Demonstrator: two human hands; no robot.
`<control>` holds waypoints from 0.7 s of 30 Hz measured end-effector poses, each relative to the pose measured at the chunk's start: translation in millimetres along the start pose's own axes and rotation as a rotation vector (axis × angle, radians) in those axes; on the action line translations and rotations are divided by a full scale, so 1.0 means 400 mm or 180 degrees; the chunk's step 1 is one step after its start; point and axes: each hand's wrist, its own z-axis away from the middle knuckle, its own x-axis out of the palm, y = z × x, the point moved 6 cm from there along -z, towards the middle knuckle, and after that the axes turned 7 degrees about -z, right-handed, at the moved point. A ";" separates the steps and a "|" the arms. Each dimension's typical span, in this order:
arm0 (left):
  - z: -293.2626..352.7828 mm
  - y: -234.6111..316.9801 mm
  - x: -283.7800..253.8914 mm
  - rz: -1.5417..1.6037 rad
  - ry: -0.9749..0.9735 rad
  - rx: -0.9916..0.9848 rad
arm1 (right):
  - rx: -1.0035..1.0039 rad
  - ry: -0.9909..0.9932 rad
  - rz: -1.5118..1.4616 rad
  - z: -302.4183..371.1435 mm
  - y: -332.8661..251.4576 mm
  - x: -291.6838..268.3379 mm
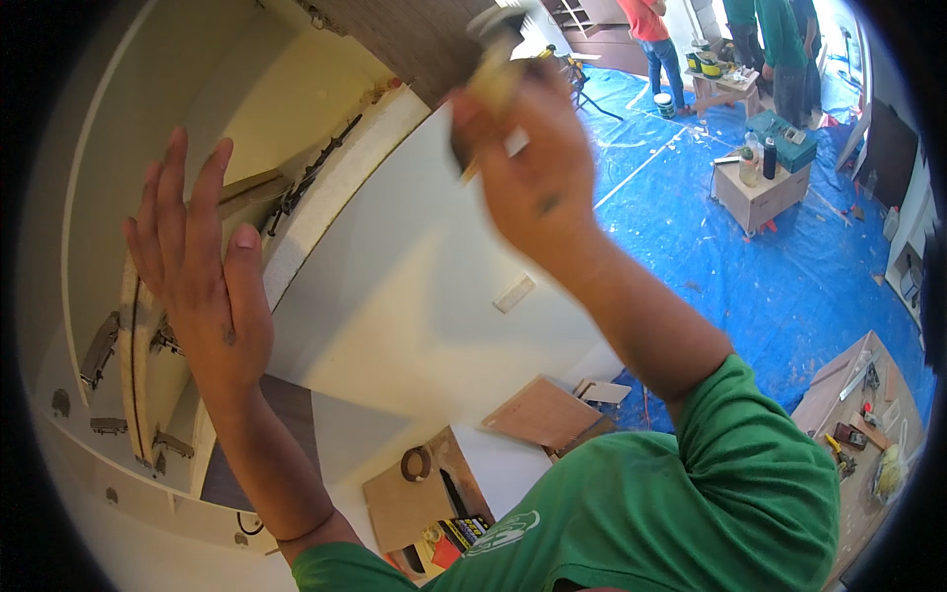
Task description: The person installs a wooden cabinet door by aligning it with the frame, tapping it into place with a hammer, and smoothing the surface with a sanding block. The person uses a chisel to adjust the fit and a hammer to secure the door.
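My right hand (543,163) is raised at the upper middle, fingers closed round a hand tool (496,74) with a yellowish body and a dark end. Motion blurs the tool, so its exact kind does not show. On the left, my left hand (202,266) is up with its fingers stretched out and holds nothing. It is in front of a pale cabinet (296,94) whose inside is lit; I cannot tell whether it touches a panel. Metal hinges (100,350) sit on the panels beside and below that hand. A large white panel (424,257) spans between my arms.
Blue sheeting (681,257) covers the floor. A wooden box (760,192) carries bottles and a teal case (782,140). At lower right, a workbench (814,385) holds tools. Several people stand at the back by a small table (725,87) with tubs. Below, a tape roll (416,464) lies on a board.
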 end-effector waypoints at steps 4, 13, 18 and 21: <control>-0.002 0.003 -0.002 0.0062 -0.0071 0.0023 | 0.0260 -0.0292 -0.0233 0.024 -0.010 0.006; -0.004 0.001 -0.003 0.0070 -0.0132 -0.0016 | 0.0274 -0.0521 -0.0337 0.052 -0.002 0.026; 0.006 -0.002 -0.005 0.0052 -0.0113 -0.0051 | 0.0335 -0.0059 -0.0119 -0.022 0.032 -0.033; -0.012 0.004 -0.003 0.0067 -0.0153 -0.0053 | 0.0318 -0.0857 -0.0311 0.076 -0.022 0.047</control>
